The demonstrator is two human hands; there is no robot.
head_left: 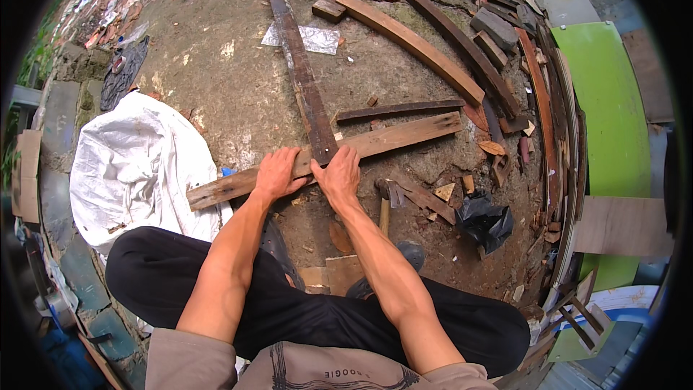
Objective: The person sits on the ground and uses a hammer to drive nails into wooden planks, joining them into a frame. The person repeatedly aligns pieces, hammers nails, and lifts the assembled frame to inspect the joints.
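Observation:
A long dark wooden plank (297,65) runs away from me, its near end lying across a lighter weathered wooden plank (408,136) set slantwise in front of my knees. My left hand (279,172) is closed over the lighter plank, just left of the crossing. At the crossing, my right hand (338,176) grips the dark plank's end, thumb on its left side and fingers on its right. Its fingertips are partly hidden. Close by my right forearm is a hammer (385,213) with a pale wooden handle, partly hidden by the arm.
A white sack (137,166) lies at my left. Beyond the crossing are a thin dark strip (397,111) and a curved brown beam (411,47). Scrap wood lines the right side, with a black plastic bag (485,222) nearer me. A clear plastic sheet (317,40) lies beneath the dark plank.

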